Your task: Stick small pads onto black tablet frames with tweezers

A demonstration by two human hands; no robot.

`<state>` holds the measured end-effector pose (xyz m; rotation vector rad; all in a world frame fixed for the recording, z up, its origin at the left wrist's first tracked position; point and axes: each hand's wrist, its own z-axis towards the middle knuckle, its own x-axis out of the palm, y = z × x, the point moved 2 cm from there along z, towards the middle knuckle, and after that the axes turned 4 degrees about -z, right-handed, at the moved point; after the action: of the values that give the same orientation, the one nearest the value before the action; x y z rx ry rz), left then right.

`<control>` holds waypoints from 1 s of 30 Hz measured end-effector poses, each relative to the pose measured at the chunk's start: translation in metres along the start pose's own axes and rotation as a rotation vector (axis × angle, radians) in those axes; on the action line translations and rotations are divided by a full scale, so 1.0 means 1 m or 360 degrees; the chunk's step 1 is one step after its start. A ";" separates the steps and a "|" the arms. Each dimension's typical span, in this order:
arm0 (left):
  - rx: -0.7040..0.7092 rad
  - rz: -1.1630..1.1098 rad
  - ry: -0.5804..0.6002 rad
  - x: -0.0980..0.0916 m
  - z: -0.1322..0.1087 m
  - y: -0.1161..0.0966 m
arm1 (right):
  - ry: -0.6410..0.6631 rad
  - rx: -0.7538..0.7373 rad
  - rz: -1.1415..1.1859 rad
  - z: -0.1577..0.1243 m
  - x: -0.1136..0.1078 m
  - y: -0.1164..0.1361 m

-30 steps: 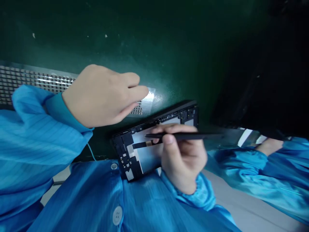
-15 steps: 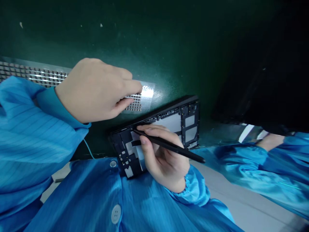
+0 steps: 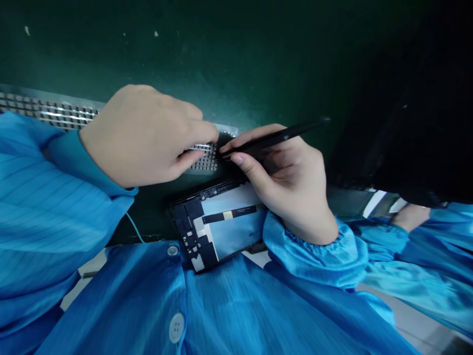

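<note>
Two hands meet over one strip of small parts (image 3: 55, 114): the left hand (image 3: 144, 135) curled, fingertips pressing the strip's end; the right hand (image 3: 288, 182) pinching one black tweezers (image 3: 273, 139), tip touching the strip beside the left fingertips. One open tablet frame (image 3: 218, 224) lies below them, its right part hidden by the right sleeve (image 3: 314, 251). The strip's left end is cut off.

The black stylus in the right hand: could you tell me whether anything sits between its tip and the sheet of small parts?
Nothing visible does. The black stylus tip lies at the sheet of small parts, just right of the left hand fingertips pressing it.
</note>
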<state>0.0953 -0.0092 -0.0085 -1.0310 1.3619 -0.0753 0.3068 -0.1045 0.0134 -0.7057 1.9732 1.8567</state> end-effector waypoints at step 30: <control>-0.0098 0.0740 0.0295 -0.008 -0.001 -0.011 | -0.0629 -0.0282 -0.0035 -0.072 0.046 0.019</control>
<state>0.0974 -0.0118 0.0043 -0.7481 1.7521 0.2235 0.2645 -0.1815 0.0097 -0.3662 1.5619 1.9929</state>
